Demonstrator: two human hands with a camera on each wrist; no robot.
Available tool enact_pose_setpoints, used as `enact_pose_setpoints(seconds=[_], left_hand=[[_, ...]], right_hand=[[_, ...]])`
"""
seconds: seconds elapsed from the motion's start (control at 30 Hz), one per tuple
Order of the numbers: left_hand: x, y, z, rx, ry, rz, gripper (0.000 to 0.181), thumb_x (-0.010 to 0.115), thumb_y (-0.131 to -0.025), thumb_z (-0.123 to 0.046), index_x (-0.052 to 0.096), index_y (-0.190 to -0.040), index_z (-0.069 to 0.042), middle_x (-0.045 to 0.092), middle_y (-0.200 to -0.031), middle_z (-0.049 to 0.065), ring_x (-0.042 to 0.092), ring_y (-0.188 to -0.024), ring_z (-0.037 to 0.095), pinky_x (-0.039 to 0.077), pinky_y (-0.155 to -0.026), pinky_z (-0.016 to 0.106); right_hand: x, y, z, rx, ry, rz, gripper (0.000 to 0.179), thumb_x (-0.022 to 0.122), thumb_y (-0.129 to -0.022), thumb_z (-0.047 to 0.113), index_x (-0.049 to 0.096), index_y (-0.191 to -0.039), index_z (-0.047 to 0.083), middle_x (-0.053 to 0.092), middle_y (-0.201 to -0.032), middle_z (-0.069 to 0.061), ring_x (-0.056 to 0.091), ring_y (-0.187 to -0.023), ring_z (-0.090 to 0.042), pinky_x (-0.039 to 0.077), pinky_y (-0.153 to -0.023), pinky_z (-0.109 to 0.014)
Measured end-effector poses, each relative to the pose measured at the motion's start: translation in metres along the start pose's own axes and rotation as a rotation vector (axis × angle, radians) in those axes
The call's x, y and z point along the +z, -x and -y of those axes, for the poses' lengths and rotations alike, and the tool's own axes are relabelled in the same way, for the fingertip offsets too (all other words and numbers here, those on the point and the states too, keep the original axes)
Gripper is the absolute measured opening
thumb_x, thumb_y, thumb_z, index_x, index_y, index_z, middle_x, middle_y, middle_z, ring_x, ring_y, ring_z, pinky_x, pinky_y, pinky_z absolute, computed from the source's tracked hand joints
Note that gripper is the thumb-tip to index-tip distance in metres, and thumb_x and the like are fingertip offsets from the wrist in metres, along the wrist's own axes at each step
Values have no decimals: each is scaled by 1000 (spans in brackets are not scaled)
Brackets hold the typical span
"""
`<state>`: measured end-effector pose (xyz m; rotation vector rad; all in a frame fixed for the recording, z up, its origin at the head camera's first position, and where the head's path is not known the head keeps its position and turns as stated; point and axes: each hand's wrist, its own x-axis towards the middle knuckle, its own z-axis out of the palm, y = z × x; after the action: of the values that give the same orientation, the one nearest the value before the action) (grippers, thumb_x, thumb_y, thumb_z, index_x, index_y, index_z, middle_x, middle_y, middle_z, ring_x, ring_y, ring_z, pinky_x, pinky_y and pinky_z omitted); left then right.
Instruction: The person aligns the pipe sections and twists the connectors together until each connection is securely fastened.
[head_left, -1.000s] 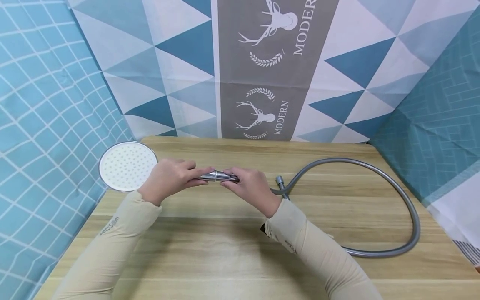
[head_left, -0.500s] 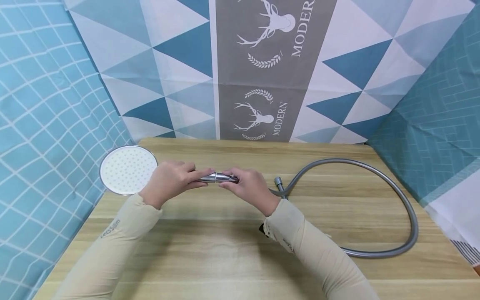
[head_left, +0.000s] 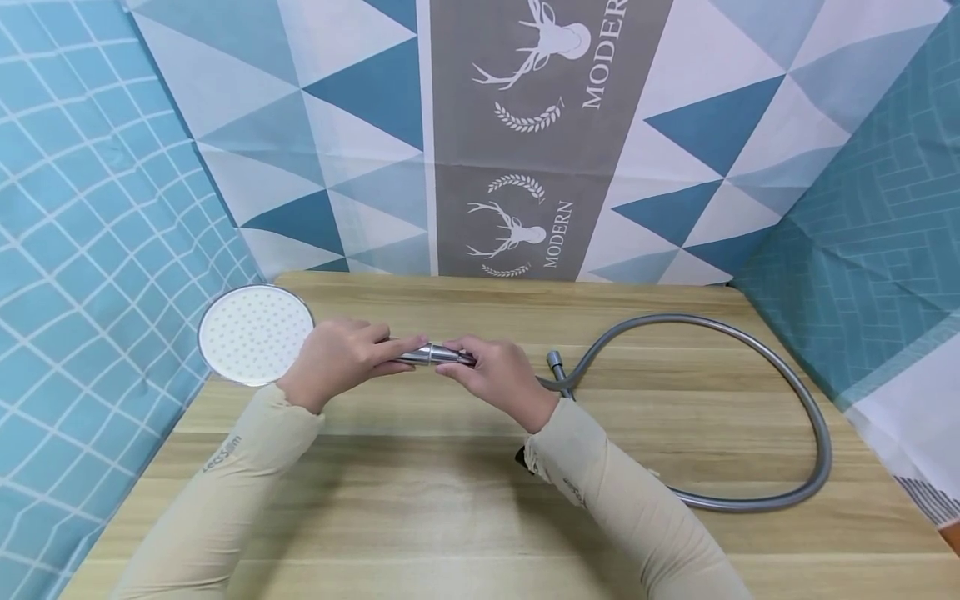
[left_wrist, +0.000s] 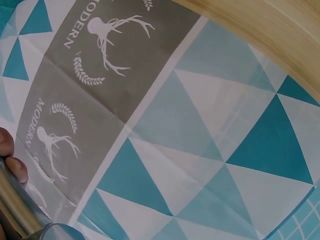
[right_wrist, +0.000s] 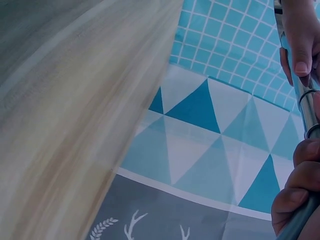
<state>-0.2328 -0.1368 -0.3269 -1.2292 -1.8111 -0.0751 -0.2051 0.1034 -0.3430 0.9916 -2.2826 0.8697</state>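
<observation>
A round white shower head [head_left: 255, 335] with a chrome rim lies face up to the head camera at the left. My left hand [head_left: 337, 357] grips its chrome handle [head_left: 415, 355], thumb and index finger stretched along it. At the handle's end, my right hand [head_left: 504, 377] pinches the tapered chrome fitting [head_left: 448, 355] of the grey shower hose [head_left: 817, 417]. Handle and fitting meet end to end in line between the hands. In the right wrist view, curled fingers [right_wrist: 292, 200] wrap the hose end. Only fingertips [left_wrist: 16, 169] and a bit of chrome show in the left wrist view.
The hose loops over the right side of the wooden table [head_left: 420, 517], its other metal end [head_left: 556, 362] lying just right of my right hand. Patterned wall coverings [head_left: 360, 150] stand behind, with blue tiled sheeting [head_left: 90, 250] at the left and teal sheeting [head_left: 885, 233] at the right.
Both hands keep the same hold at the joint between handle and hose fitting. The shower head tilts very slightly; the head view shifts a little.
</observation>
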Motion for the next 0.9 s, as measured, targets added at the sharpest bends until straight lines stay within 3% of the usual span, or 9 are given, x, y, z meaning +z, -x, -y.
enact_pose_setpoints(seconds=[0.13,0.43,0.57,0.67,0.73,0.9], left_hand=[[0,1,2,-10,7,-3,40,41,-103,-47,72,-109,-23,47,-57,0,34,-39,13,29,-37,27],[2,0,1,-16,13,0,40,41,-102,-47,72,-108,-23,47,-57,1,34,-39,13,29,-37,26],[1,-1,1,-21,14,16,41,41,-102,-48,72,-110,-23,48,-57,1,35,-39,13,29,-37,26],[1,-2,1,-32,17,27,41,41,-102,-48,73,-110,-22,48,-57,1,35,-39,13,29,-37,26],[1,-3,1,-40,25,28,41,42,-102,-48,73,-109,-21,47,-57,1,35,-39,13,29,-37,27],[2,-4,1,-59,43,36,43,42,-102,-48,74,-109,-20,46,-57,1,34,-39,13,29,-36,28]], right_hand=[[0,-3,0,-42,44,-6,24,79,-82,22,71,-96,4,66,-68,0,47,-50,-4,38,-49,-17],[-3,-7,-2,-7,108,66,20,73,-87,25,74,-94,6,63,-65,3,48,-50,-5,41,-51,-19],[-3,-7,-3,3,130,79,30,75,-85,29,73,-105,6,67,-69,0,51,-51,-6,42,-52,-19],[-1,-5,-5,-24,158,22,51,82,-78,30,68,-119,4,67,-70,-3,50,-50,-8,42,-49,-22],[0,-4,-6,-64,180,-35,60,85,-74,30,64,-124,3,70,-78,-6,59,-57,-12,47,-53,-24],[4,-5,-6,-137,185,-141,47,86,-74,18,69,-114,1,73,-103,-11,70,-90,-20,56,-73,-30]])
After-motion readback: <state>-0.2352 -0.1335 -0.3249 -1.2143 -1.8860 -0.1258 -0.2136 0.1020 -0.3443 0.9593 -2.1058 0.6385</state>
